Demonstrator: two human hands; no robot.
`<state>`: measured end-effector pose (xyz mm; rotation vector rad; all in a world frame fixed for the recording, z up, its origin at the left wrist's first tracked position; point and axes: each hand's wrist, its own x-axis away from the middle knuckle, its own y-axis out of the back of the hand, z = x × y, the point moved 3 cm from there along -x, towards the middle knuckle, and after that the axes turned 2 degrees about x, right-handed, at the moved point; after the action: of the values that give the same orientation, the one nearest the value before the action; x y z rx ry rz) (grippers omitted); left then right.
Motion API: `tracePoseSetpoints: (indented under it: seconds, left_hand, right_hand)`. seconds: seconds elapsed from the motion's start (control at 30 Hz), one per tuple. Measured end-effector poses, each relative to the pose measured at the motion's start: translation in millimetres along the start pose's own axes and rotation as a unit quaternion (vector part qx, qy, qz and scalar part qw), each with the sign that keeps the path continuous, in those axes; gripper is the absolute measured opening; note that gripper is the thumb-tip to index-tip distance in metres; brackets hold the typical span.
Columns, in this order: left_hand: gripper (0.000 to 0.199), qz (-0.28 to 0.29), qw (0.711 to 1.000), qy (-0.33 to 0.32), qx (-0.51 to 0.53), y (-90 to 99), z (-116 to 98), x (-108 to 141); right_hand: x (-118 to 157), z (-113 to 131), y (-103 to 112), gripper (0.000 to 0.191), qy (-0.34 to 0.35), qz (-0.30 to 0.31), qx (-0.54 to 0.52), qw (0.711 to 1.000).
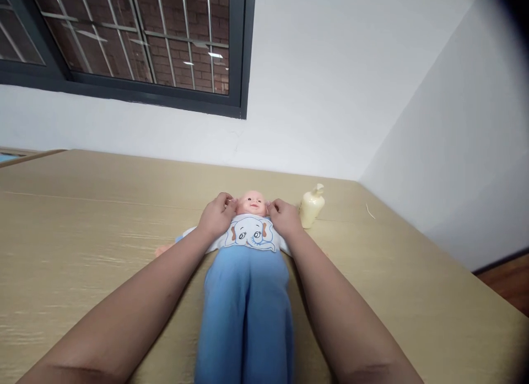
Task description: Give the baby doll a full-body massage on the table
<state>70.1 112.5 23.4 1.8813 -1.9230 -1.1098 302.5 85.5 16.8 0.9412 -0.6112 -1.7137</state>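
A baby doll [253,203] lies face up on the wooden table, its head toward the wall. It wears a white top [252,232] with an elephant print and blue trousers [248,296]. My left hand [219,212] is at the left side of the doll's head, fingers curled and closed at its ear. At the opposite side, my right hand [284,216] has its thumb and fingers pinched together at the other ear. Whatever lies between the fingertips is too small to make out fully. The doll's arms are partly hidden under my forearms.
A pale yellow pump bottle [312,207] stands just right of my right hand. Farther right, a thin white string [370,211] lies on the table [103,207]. Behind are a white wall and a barred window [144,37].
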Motion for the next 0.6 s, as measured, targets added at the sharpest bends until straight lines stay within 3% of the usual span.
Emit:
tracePoseSetpoints:
  seconds: [0.13, 0.27, 0.43, 0.6]
  left_hand:
    - [0.035, -0.036, 0.999, -0.018, 0.013, 6.5, -5, 4]
    - [0.033, -0.013, 0.998, -0.056, 0.022, 16.1, -6, 12]
    - [0.047, 0.075, 0.988, -0.121, -0.052, 54.4, 11, 36]
    - [0.047, 0.166, 0.966, -0.139, -0.144, 96.1, 47, 66]
  right_hand:
    - [8, 10, 9, 0.040, 0.007, -0.026, 0.013, 1.000]
    - [14, 19, 11, 0.037, 0.026, -0.015, 0.008, 1.000]
    - [37, 14, 29, 0.028, 0.057, 0.011, -0.001, 0.998]
    - [74, -27, 61, 0.033, 0.065, 0.032, 0.047, 0.996]
